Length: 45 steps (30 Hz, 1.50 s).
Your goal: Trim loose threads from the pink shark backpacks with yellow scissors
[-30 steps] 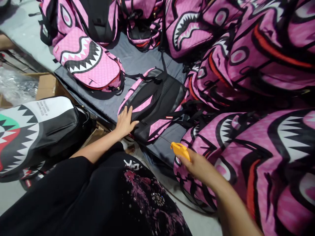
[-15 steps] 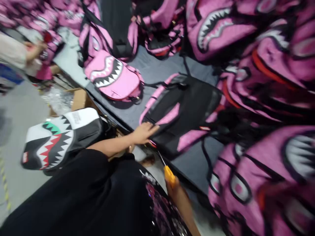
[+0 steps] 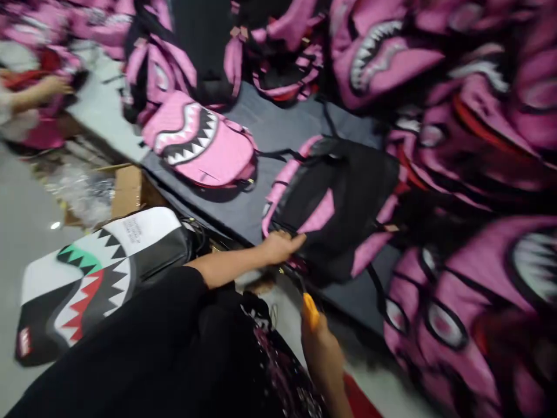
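A black and pink backpack (image 3: 365, 191) lies back side up on the grey table, near its front edge. My left hand (image 3: 282, 247) grips this backpack at its near left corner, fingers curled over the fabric. Below it, my right hand (image 3: 319, 337) is closed around the yellow handle of a tool (image 3: 310, 312). The tool's thin metal shaft points up toward the backpack's near edge; its tip is blurred. Left of the backpack lies a pink backpack (image 3: 209, 139) with a shark-mouth print.
Many pink bags (image 3: 478, 302) are piled on the right and at the back. A white and black shark backpack (image 3: 143, 255) is at the lower left, before a cardboard box (image 3: 127, 188) with clear plastic. Another person's arm (image 3: 37, 94) shows at the far left.
My left hand has moved slightly right and down, its fingers now curled on the backpack's corner, and the backpack has shifted right. My right hand has moved slightly right with the tool.
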Available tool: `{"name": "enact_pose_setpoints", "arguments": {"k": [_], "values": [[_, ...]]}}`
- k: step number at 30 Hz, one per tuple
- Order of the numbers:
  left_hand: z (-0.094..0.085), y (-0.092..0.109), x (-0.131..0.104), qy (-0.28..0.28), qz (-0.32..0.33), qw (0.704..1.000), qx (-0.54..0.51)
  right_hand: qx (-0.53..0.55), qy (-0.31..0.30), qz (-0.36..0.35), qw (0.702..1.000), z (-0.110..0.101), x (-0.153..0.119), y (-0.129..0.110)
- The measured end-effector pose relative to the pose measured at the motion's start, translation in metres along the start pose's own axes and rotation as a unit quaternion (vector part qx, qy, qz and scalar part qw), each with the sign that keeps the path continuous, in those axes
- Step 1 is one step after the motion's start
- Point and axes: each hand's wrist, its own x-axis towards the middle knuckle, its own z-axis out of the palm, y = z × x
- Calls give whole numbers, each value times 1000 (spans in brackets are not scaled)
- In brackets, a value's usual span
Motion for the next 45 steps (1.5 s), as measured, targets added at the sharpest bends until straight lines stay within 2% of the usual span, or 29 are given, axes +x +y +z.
{"name": "enact_pose_setpoints", "arguments": {"k": [3,9,15,21,26,28,31,35,41,43,45], "values": [[-10,-9,8,-31,-28,999,-31,15,-55,57,997,-2,-8,-6],[-19,9,6,-41,-89,995,-9,66,21,46,997,-10,-6,-5],[-27,16,9,-52,-146,987,29,122,45,-27,991,-2,-5,24],[-49,8,28,-93,-152,983,41,133,67,10,989,5,0,61],[-51,18,35,-74,-168,981,67,134,55,-20,989,-6,16,68],[-51,22,34,-62,-156,983,69,135,54,-28,989,-16,21,60],[-53,23,31,-63,-148,985,70,139,41,-24,989,-27,22,35],[-57,12,29,-57,-169,982,56,167,-19,-28,985,-24,14,-4],[-55,-26,27,-38,-121,992,6,212,37,62,975,-3,-10,-52],[-65,-37,30,-27,-115,992,-42,268,52,84,958,2,-23,-69],[-83,-47,38,12,-114,984,-138,337,111,113,928,8,-39,-84]]}}
